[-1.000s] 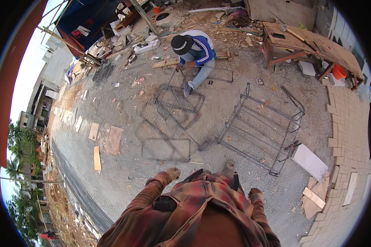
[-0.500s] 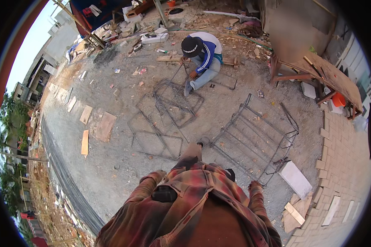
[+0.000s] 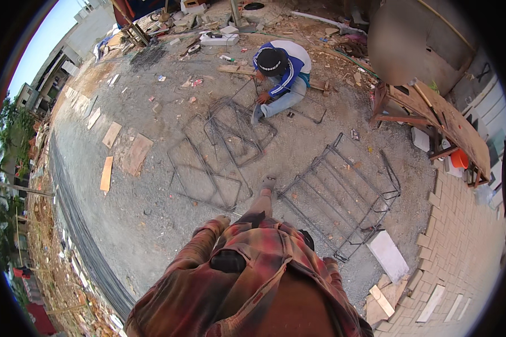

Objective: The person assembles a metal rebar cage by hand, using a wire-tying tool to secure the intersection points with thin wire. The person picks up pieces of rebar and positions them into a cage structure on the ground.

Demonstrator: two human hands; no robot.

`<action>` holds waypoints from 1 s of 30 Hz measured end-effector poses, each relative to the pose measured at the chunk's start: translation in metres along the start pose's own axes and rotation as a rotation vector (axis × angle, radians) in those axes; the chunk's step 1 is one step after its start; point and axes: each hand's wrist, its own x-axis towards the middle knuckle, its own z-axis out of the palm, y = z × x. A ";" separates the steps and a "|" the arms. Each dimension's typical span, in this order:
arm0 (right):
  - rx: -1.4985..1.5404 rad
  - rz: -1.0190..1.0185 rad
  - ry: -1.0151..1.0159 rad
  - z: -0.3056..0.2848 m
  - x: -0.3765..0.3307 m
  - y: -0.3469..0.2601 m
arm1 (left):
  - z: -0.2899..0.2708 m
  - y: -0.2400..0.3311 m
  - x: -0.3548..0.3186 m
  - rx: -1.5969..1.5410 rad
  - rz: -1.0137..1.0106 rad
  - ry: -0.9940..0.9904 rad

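My left hand [image 3: 223,220] shows small at the end of its plaid sleeve, over the grey gravel left of my leg. How its fingers lie is too small to make out. My right hand [image 3: 330,262] hangs by my right side, close to the near corner of a steel rebar frame [image 3: 343,180] lying on the ground. Sleeve and body hide most of this hand, so I cannot tell whether it touches the bar. In front of my left foot, several bent rebar stirrups [image 3: 208,163] lie in an overlapping pile.
A co-worker [image 3: 284,73] in a blue and white top sits ahead, hands at a thin bar. A white block [image 3: 387,255] lies by the frame's near right corner. Long bars [image 3: 90,247] run along the left. A wooden bench [image 3: 438,121] stands at right beside paving [image 3: 461,230].
The ground has shifted in view as my body moves, and my forward foot shows farther out. My right hand is drawn in closer to my side. The co-worker stays seated.
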 end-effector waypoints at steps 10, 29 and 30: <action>1.263 0.606 0.170 -0.007 0.021 0.120 | -0.033 0.076 0.010 -0.866 -0.279 -0.166; 1.810 0.812 0.375 0.099 -0.174 -0.040 | -0.093 0.130 0.018 -0.554 -0.140 -0.182; 1.845 0.909 0.385 0.095 -0.191 -0.053 | -0.093 0.147 0.011 -0.585 -0.140 -0.240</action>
